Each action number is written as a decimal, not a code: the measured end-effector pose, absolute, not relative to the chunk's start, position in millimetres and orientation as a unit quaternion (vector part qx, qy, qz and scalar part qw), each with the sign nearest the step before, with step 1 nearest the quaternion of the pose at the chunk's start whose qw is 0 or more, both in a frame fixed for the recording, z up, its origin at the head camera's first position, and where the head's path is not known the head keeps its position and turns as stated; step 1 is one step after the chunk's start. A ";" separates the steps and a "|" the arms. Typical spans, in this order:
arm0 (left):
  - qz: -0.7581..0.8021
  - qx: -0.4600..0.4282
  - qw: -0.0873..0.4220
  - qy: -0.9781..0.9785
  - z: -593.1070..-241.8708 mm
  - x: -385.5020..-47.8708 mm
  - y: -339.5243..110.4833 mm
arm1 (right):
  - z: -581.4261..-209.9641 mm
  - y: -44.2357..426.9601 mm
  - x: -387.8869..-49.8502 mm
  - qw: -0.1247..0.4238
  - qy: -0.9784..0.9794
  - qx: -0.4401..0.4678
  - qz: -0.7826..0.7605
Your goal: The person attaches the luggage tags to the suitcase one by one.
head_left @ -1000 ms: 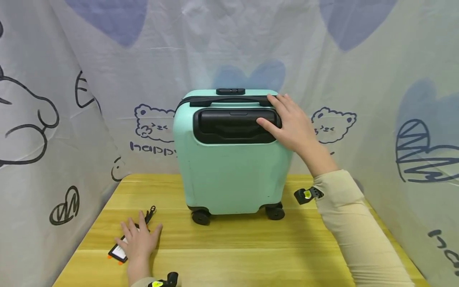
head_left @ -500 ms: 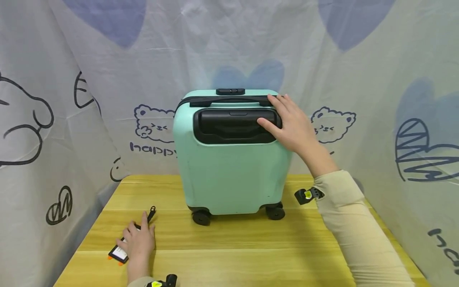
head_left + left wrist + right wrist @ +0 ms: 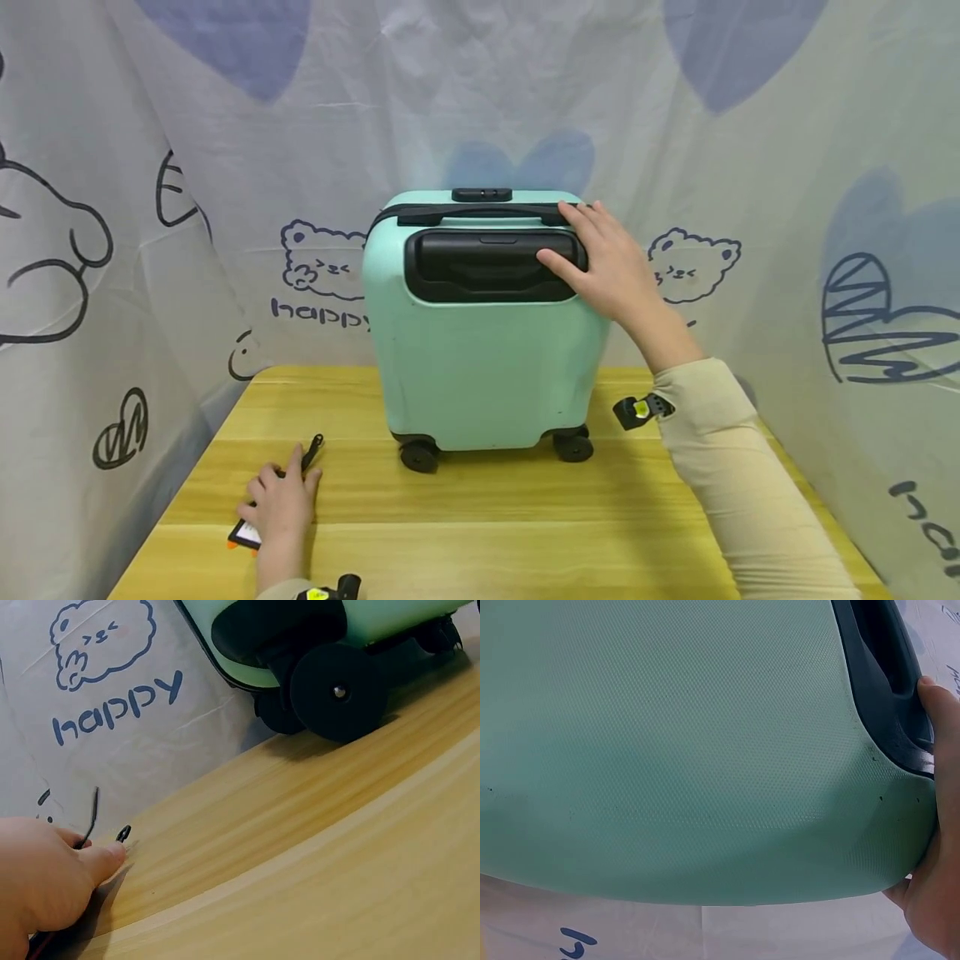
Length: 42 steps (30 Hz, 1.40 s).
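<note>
A mint-green suitcase (image 3: 487, 375) stands upright on its black wheels, with a black carry handle and a recessed black panel near its top. My right hand (image 3: 607, 267) grips its upper right corner, thumb on the black panel and fingers over the top edge. In the right wrist view the thumb (image 3: 939, 705) lies against the panel's rim. At the lower left, my left hand (image 3: 283, 504) holds a luggage tag (image 3: 246, 535) with a black frame, white card and orange bits. The hand covers most of the tag; its black strap (image 3: 312, 451) sticks out beyond the fingers.
Both hands work over a yellow wooden table (image 3: 480, 508). A pale curtain (image 3: 330, 125) with drawn bears and blue hearts hangs close behind the suitcase and along both sides. The suitcase wheels (image 3: 339, 691) rest on the tabletop, to the right of the left hand.
My left hand's spread fingers have drawn together over the luggage tag, covering more of it, and the thumb has come in. The right hand and the suitcase stay in place.
</note>
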<state>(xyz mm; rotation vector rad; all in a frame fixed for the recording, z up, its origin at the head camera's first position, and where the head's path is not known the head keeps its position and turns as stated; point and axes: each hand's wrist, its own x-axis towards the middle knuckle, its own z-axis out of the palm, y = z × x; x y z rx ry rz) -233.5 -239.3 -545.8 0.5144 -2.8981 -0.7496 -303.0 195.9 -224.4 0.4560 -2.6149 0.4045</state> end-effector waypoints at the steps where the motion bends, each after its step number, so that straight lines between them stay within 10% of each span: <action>1: -0.251 0.171 0.055 -0.951 -545.4 -233.4 -240.2 | -224.5 195.5 -302.9 0.226 -0.949 0.165 0.147; 42: -0.133 0.020 0.320 -0.938 -471.1 -231.8 -242.0 | -226.0 195.2 -303.3 0.226 -0.947 0.164 0.158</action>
